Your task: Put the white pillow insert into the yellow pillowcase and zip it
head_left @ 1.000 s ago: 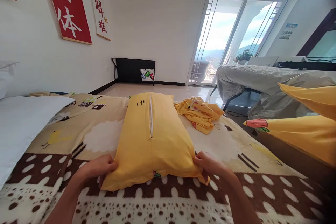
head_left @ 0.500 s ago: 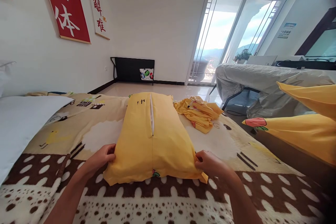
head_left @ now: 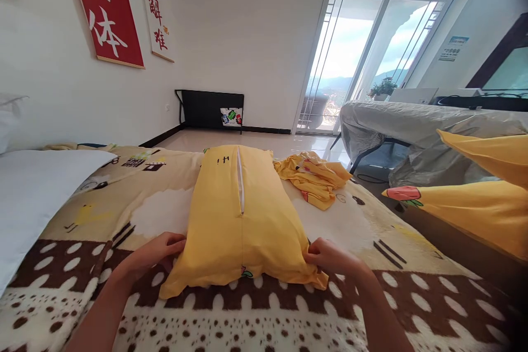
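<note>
A yellow pillow in a zipped case lies lengthwise on the patterned blanket, its white zip slit running down the middle. My left hand rests against the pillow's near left corner with its fingers tucked at the edge of the fabric. My right hand pinches the case at the near right corner. Both forearms reach in from the bottom of the view.
A crumpled yellow printed cloth lies beyond the pillow on the right. A white pillow sits at the left. Two more yellow pillows stand at the right edge. A covered table stands behind, before the balcony doors.
My left hand has slid slightly down and flattened along the pillow's left corner. The near edge of the pillow has shifted a little; my right hand keeps its pinch.
</note>
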{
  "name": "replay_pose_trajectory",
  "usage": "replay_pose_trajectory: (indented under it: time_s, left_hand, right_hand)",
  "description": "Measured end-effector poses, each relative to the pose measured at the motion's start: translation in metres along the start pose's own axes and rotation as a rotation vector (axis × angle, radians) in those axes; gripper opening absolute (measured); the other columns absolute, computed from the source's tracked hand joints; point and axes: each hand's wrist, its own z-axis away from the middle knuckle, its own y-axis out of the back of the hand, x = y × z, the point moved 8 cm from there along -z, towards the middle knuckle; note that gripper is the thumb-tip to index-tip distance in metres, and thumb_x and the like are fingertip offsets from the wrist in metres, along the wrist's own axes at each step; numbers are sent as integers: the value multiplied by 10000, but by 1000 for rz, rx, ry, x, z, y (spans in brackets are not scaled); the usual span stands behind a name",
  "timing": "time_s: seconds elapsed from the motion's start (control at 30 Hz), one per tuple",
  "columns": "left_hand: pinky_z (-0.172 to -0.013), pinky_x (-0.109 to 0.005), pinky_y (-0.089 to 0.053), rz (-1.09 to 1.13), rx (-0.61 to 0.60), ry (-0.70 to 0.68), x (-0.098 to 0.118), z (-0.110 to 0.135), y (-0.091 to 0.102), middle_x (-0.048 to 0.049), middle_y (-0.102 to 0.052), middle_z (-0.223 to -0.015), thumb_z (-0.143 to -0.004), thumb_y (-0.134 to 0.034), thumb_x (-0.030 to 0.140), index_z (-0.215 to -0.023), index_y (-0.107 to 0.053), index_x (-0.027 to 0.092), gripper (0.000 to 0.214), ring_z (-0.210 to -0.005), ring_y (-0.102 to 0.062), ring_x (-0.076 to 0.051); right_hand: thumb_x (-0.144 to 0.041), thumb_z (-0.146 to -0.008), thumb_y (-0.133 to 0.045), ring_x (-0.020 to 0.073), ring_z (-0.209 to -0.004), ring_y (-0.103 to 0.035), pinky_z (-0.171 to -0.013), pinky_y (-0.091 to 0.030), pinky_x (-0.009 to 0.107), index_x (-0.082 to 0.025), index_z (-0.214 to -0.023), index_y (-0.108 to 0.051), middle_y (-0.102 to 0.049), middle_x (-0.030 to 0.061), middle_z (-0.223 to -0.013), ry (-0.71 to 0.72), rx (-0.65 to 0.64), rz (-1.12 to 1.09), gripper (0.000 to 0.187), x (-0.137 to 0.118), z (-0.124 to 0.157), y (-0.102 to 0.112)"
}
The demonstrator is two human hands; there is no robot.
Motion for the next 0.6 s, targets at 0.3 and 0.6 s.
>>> replay_pose_trajectory:
  time_s: [0.3,0.6]
  left_hand:
    - [-807,-332,-510,430,-2,-70,-3,-20,-28,-79,-677,-1051,-646,-724,384,-1068,-568,195,488,-894,-629,-231]
    - [-493,-226,-324,400,562,-105,17,-11,-1,49,-286,-557,-401,-380,269,-554,-258,208,205,-543,-288,-89]
  right_hand:
    - [-357,-625,-574,200,-871,-589,-716,-474,261,-193,-785,-613,-665,27,-851,217,75,-671,232,-26,-13,-8]
    - [-224,-510,-444,153,-663,-511,-555,-396,229,-179,-840,-533,-592,14,-738,169,308,-930,345,-36,-21,-19]
